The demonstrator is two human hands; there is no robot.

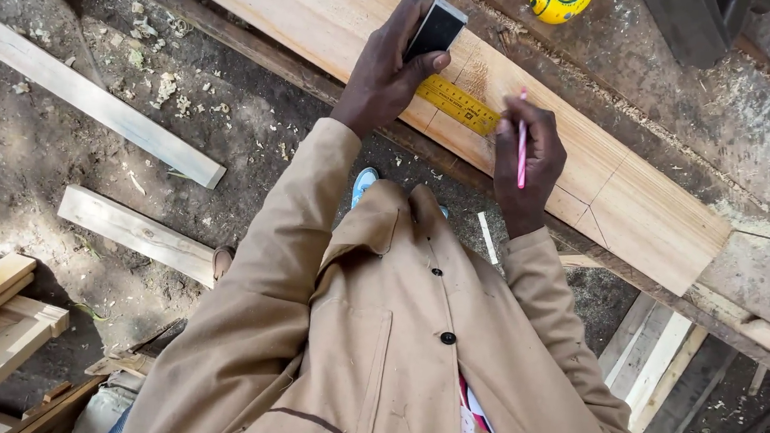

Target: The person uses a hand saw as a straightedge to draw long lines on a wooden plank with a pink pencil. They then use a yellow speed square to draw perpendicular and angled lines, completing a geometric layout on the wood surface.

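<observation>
- Head view is looking down past a tan work coat [371, 346] at a long wooden plank [612, 179] lying on a sawdust-strewn workbench [710, 101].
- Left hand [382, 73] is gripping the dark stock of a try square [435, 26], fingers curled round it, thumb pressing on top, seemingly to keep the tool from slipping.
- Square's yellow blade [457, 104] is lying flat on the plank near its front edge, running from the left hand toward the right hand, slanting down and to the right along the board.
- Right hand [526, 162] is pinching a pink pencil [521, 144] between thumb and fingers, holding it nearly upright in the frame with its upper tip touching the wood just past the blade's end.
- Plank's long axis is running diagonally from upper left to lower right; pencilled lines [598, 200] are crossing it near its cut end.
- Loose offcuts [133, 231] are lying on the dirt ground below, and a yellow tape measure [560, 2] is sitting on the bench.
</observation>
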